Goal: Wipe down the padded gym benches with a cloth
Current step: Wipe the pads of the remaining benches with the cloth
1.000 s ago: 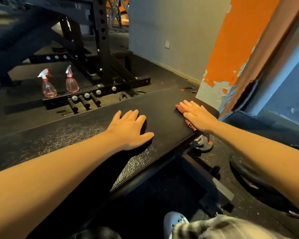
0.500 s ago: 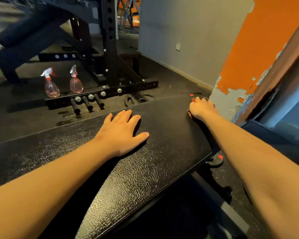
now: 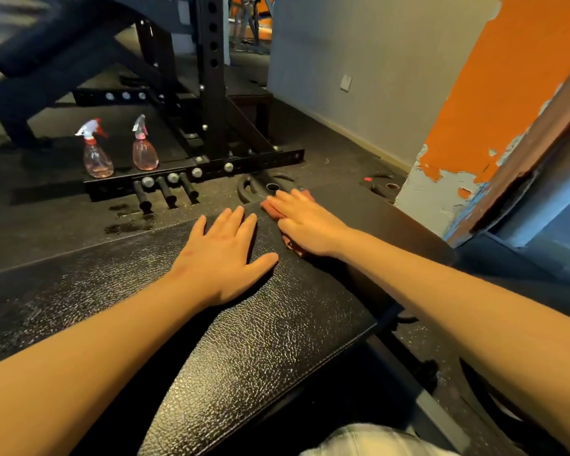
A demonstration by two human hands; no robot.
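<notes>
A black padded bench (image 3: 260, 340) with a grained surface runs across the view from left to right. My left hand (image 3: 226, 255) lies flat on its pad, fingers straight and spread. Just right of it, my right hand (image 3: 305, 222) presses a reddish cloth (image 3: 292, 244) flat against the pad near the bench's far edge. Most of the cloth is hidden under the palm; only its edges show at the fingertips and by the wrist.
Two pink spray bottles (image 3: 94, 156) (image 3: 144, 153) stand on the floor beyond the bench, beside a black rack frame (image 3: 214, 93). A weight plate (image 3: 264, 187) lies just past the bench edge. An orange peeling pillar (image 3: 474, 143) stands at right.
My right hand has slid the cloth leftward along the far edge, from the bench's right end to beside my left hand, its fingers now flat. The left hand stayed put.
</notes>
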